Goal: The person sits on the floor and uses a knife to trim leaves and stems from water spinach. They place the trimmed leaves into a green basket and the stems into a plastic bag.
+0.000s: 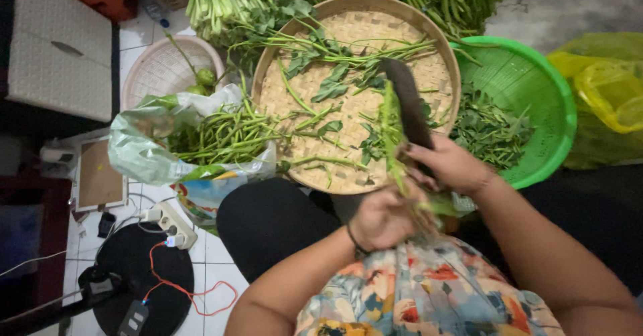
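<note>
— What lay around the person, biggest thing first?

— A round woven bamboo tray point(295, 101) took up the middle, strewn with leafy green stems point(333, 85). At its three o'clock sat a green plastic basket point(546, 98) of picked leaves point(489, 131); at nine o'clock, a plastic bag point(144, 148) of long beans point(224, 135).

— And the hands?

— The left hand point(382, 217) was closed around the base of a green stalk point(390, 131) that rose toward twelve o'clock over the tray's near rim. The right hand point(450, 163), its fingers wrapped shut on the handle, held a dark knife point(408, 101) against the stalk.

— How would that stalk handle?

— Probably light, limp and easily bruised; it looked best gripped low, on the firmer stem, well away from the blade.
</note>
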